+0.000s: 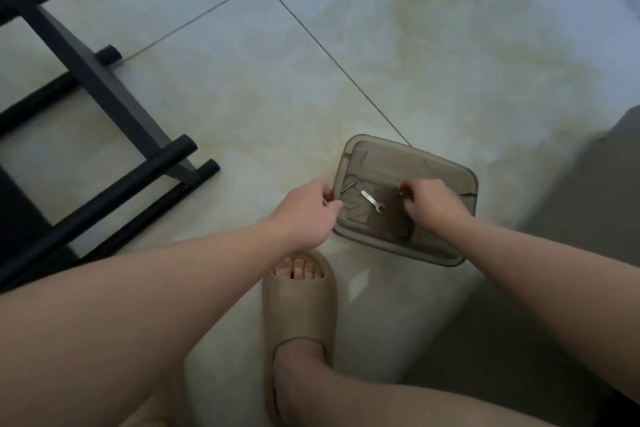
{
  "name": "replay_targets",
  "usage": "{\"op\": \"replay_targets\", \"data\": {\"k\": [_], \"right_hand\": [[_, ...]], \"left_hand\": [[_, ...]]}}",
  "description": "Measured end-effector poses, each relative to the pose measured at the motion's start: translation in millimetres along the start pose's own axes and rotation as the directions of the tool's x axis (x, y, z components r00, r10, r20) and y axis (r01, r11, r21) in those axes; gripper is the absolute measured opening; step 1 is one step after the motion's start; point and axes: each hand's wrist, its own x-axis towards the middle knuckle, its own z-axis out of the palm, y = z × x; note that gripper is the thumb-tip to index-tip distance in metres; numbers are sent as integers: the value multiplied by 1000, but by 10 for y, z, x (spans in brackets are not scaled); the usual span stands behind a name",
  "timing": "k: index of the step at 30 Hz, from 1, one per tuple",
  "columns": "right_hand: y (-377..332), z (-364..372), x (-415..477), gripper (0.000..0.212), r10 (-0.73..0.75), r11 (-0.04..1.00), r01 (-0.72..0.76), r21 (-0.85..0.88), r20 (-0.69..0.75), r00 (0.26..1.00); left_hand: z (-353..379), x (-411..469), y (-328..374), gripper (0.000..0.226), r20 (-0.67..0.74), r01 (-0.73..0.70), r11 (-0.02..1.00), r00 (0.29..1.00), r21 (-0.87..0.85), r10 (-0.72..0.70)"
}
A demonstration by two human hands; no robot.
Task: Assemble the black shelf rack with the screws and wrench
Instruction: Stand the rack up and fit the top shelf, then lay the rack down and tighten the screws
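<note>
The tiled floor fills the view. The black shelf rack lies on it, well apart from both sets of fingers, far out to the left of the left hand. It looks partly joined, but its frame runs off the picture's left edge, so how much is bolted I cannot tell.

A translucent brown tray sits directly under the fingers. Its near left rim is just beside the left fingertips, and the right hand reaches in over its middle. A beige slipper stands below the left wrist.

The wrench lies flat in the tray between the two hands and neither touches it. A loose screw rests just beyond the left fingertips.

The left fingers are curled, and thumb and forefinger pinch a thin held screw, of which only a sliver pokes out. The right fingers are bunched and pointed down at a small glint. Whether they have closed on it is not clear.

I judge the step in hand to be gathering fasteners from the tray. The next move calls for a firm pinch on the small piece, and for carrying the parts and likely the wrench across to the rack. The scene is dim and soft, so screw heads, and any holes in the rack, are hard to make out.
</note>
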Motion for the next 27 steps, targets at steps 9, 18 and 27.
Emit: {"op": "replay_targets", "data": {"k": [9, 18, 27], "right_hand": [[15, 204, 131, 21, -20, 978, 20, -208, 2, 1000], [-492, 216, 164, 31, -530, 846, 511, -153, -133, 838], [-597, 294, 289, 26, -463, 864, 452, -224, 4, 886]], "left_hand": [[43, 21, -33, 13, 2, -7, 995, 1000, -104, 7], [11, -8, -31, 13, 20, -10, 992, 1000, -128, 13], [-79, -38, -24, 18, 63, -26, 995, 998, -97, 32]]}}
